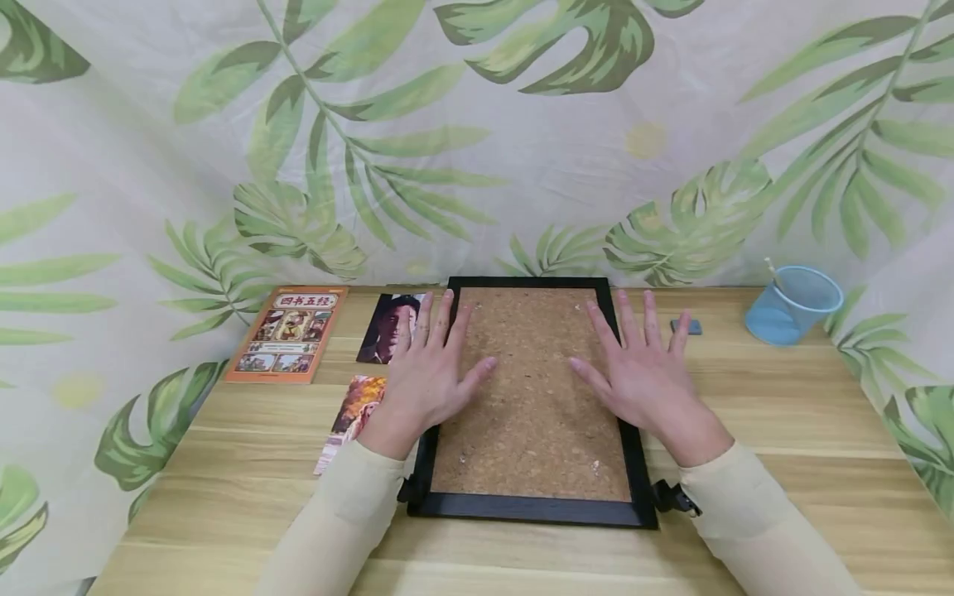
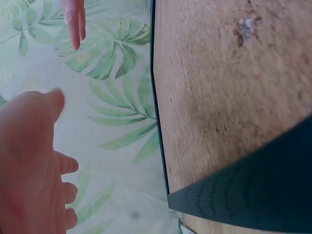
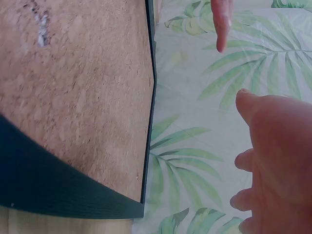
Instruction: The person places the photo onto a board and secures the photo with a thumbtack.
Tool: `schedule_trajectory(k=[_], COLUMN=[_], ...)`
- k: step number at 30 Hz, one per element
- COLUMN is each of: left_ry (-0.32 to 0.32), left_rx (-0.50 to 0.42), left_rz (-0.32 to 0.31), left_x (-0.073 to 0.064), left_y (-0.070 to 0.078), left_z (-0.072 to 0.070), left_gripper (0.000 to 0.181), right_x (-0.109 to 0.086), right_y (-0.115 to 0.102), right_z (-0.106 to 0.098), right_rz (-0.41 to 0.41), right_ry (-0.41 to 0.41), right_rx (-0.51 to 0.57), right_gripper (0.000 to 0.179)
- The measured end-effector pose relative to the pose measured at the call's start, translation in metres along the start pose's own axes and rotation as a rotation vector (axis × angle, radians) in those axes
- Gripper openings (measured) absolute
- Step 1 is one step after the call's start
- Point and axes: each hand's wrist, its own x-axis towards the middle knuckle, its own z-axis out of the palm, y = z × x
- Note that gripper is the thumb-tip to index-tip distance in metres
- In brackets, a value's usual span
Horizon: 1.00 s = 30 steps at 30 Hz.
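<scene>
A cork board [image 1: 529, 397] in a black frame lies on the table, with small whitish marks near its corners. Over its left edge my left hand [image 1: 428, 377] is held palm down, fingers spread. My right hand [image 1: 648, 372] mirrors it over the right edge. Both wrist views show the left hand [image 2: 27, 165] and the right hand [image 3: 282, 161] raised off the board, holding nothing. Beside the left hand lie a dark portrait picture [image 1: 376, 335] and an orange-toned picture [image 1: 352, 414], each partly hidden by that hand or arm.
An orange booklet [image 1: 286, 335] with Chinese characters lies at the back left. Right of the board are a small blue flat piece [image 1: 689, 327] and a blue cup [image 1: 790, 306] with a thin stick in it. A leaf-patterned cloth [image 1: 551, 165] hangs behind the wooden table [image 1: 768, 397].
</scene>
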Motion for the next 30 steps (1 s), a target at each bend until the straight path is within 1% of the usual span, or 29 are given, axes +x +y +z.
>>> schedule_trajectory(k=[3, 6, 10, 13, 16, 18, 20, 23, 25, 30], left_ry=[0.006, 0.018, 0.006, -0.012, -0.009, -0.008, -0.005, 0.0, -0.004, -0.043], left_rx=[-0.038, -0.072, -0.096, -0.097, -0.094, -0.121, -0.169, -0.257, -0.311, -0.396], left_rz=[0.014, 0.024, 0.027, 0.027, 0.024, 0.016, 0.01, -0.016, -0.049, -0.143], left_x=[-0.001, -0.002, -0.001, -0.001, -0.001, -0.001, -0.001, -0.001, -0.001, -0.003], left_y=[-0.002, -0.007, -0.017, -0.027, -0.04, -0.048, -0.056, -0.068, -0.076, -0.095], left_z=[0.003, 0.005, 0.003, 0.001, 0.002, 0.003, 0.004, 0.005, 0.005, 0.006], left_gripper=[0.085, 0.082, 0.079, 0.076, 0.07, 0.065, 0.058, 0.048, 0.045, 0.047], right_x=[-0.004, -0.008, -0.011, -0.011, -0.011, -0.011, -0.013, -0.017, -0.02, -0.026], right_y=[0.005, 0.009, 0.015, 0.021, 0.028, 0.033, 0.039, 0.05, 0.056, 0.07], right_z=[0.001, 0.0, -0.001, -0.001, 0.0, 0.003, 0.006, 0.009, 0.012, 0.019], right_rz=[-0.005, -0.009, -0.023, -0.034, -0.025, -0.011, 0.003, 0.011, 0.008, -0.007], right_ry=[0.013, 0.036, 0.072, 0.097, 0.109, 0.113, 0.114, 0.116, 0.115, 0.112], right_rx=[0.021, 0.069, 0.145, 0.192, 0.249, 0.28, 0.304, 0.325, 0.339, 0.355], right_gripper=[0.085, 0.083, 0.077, 0.071, 0.065, 0.061, 0.056, 0.047, 0.043, 0.037])
